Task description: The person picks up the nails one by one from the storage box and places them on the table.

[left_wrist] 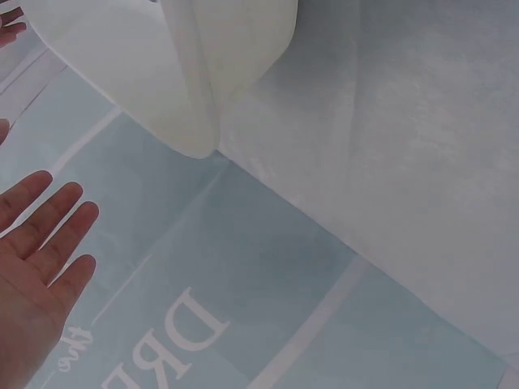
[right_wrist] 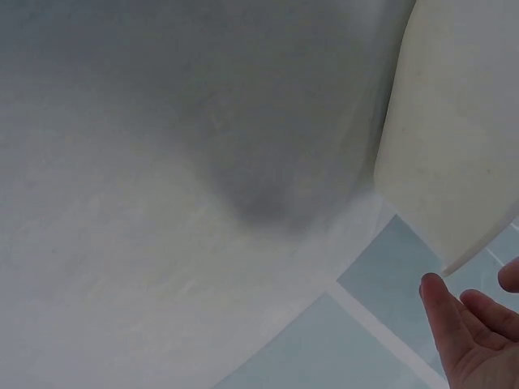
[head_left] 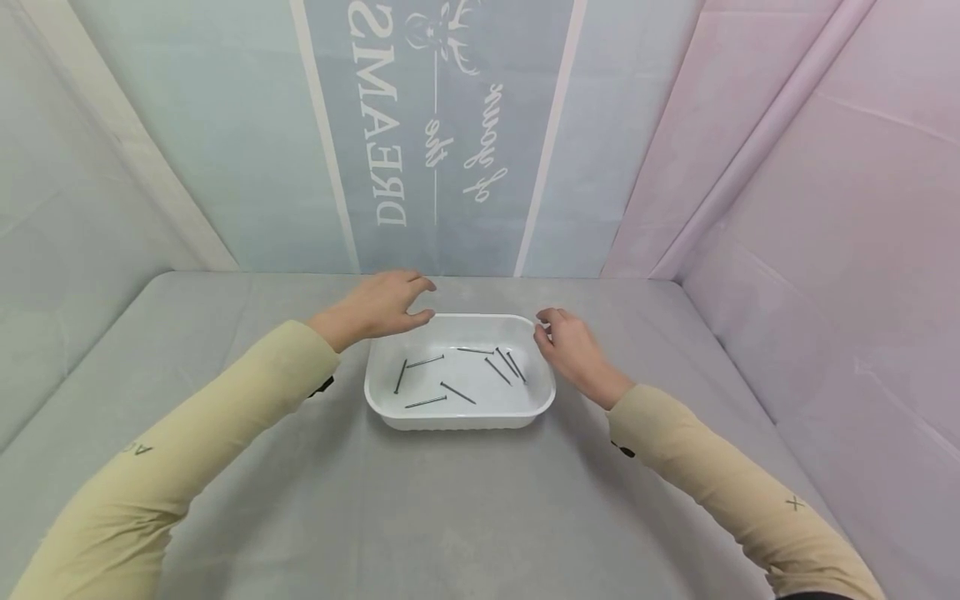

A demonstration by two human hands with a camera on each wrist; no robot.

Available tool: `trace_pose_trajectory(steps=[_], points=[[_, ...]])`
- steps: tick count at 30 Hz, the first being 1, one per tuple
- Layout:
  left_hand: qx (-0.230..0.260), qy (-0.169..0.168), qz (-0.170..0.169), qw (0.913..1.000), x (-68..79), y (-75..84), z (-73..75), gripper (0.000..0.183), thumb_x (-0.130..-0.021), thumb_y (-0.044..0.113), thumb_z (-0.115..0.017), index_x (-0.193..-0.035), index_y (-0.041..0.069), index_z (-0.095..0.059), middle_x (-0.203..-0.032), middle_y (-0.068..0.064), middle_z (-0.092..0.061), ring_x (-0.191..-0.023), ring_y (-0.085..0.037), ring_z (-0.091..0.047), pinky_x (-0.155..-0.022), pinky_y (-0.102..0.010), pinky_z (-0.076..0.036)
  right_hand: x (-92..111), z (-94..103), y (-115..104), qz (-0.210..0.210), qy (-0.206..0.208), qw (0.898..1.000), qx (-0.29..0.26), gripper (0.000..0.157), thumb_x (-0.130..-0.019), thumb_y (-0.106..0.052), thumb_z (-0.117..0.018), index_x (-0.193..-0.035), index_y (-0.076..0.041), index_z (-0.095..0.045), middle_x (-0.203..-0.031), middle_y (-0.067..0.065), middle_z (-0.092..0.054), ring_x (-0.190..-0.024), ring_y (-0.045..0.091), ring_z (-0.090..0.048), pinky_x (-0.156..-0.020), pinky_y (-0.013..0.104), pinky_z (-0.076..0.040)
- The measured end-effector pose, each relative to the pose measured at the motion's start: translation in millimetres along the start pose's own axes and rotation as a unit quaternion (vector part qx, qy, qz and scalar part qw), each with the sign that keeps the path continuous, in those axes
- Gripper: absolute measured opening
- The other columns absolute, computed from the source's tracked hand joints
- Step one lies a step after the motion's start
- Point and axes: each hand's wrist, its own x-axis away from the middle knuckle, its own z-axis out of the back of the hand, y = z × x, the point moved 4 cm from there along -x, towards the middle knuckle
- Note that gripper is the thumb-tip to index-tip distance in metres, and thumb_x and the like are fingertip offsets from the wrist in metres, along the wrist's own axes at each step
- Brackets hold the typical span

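Note:
A white plastic tray [head_left: 459, 422] sits on the grey tabletop, with several dark metal nails [head_left: 425, 402] scattered over its floor. Above its back left corner hovers my left hand [head_left: 384, 305], thumb and fingers apart and nothing between them. In the left wrist view that hand [left_wrist: 36, 284] shows its palm, fingers spread, apart from the tray wall [left_wrist: 122, 65]. My right hand [head_left: 576, 352] is by the tray's back right corner, fingers bent a little and holding nothing. The right wrist view has the right hand's fingertips [right_wrist: 435, 284] close to the tray's edge [right_wrist: 458, 154]; contact is unclear.
Grey cloth covers the table [head_left: 480, 517]. Behind it hangs a blue-green fabric wall [head_left: 450, 242] with mirrored white lettering. Pale fabric walls [head_left: 847, 250] enclose the left and right sides.

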Motion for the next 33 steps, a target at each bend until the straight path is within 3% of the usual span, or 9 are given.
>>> trace_pose_trajectory(steps=[16,23,31,33], points=[[0.016,-0.022,-0.012,0.9996,-6.6,17.7,1.8,0.040,-0.089,0.029,-0.053,-0.121,0.005,-0.056,-0.121,-0.012,-0.054,-0.110,-0.028,-0.052,-0.091,-0.041,-0.044,6,-10.7,0,-0.007,0.029,0.999,-0.014,0.028,-0.091,-0.012,-0.044,-0.107,0.005,-0.059,-0.095,0.016,-0.063,-0.070,0.018,-0.057,-0.057,0.028,-0.050],[0.022,-0.037,-0.008,0.9991,-10.8,22.5,-0.4,0.039,-0.090,0.030,-0.053,-0.121,0.006,-0.056,-0.121,-0.010,-0.055,-0.109,-0.025,-0.053,-0.091,-0.040,-0.044,7,-14.1,1,-0.015,0.037,0.999,-0.028,0.029,-0.090,-0.011,-0.044,-0.109,0.006,-0.059,-0.093,0.017,-0.063,-0.078,0.022,-0.061,-0.064,0.032,-0.052],[0.028,-0.050,-0.010,0.9983,-17.1,30.5,-2.7,0.039,-0.090,0.029,-0.053,-0.121,0.006,-0.056,-0.121,-0.010,-0.055,-0.111,-0.024,-0.052,-0.093,-0.039,-0.042,10,-19.3,2,-0.031,0.027,0.999,-0.034,0.034,-0.089,-0.010,-0.044,-0.117,0.007,-0.054,-0.112,0.023,-0.059,-0.097,0.028,-0.060,-0.077,0.037,-0.052],[0.028,-0.052,-0.016,0.9982,-19.3,33.6,-3.3,0.039,-0.090,0.029,-0.053,-0.121,0.006,-0.056,-0.121,-0.010,-0.055,-0.112,-0.024,-0.052,-0.094,-0.039,-0.042,10,-20.1,3,-0.033,0.029,0.998,-0.038,0.034,-0.089,-0.009,-0.044,-0.118,0.007,-0.054,-0.112,0.023,-0.059,-0.095,0.028,-0.060,-0.075,0.036,-0.052]])
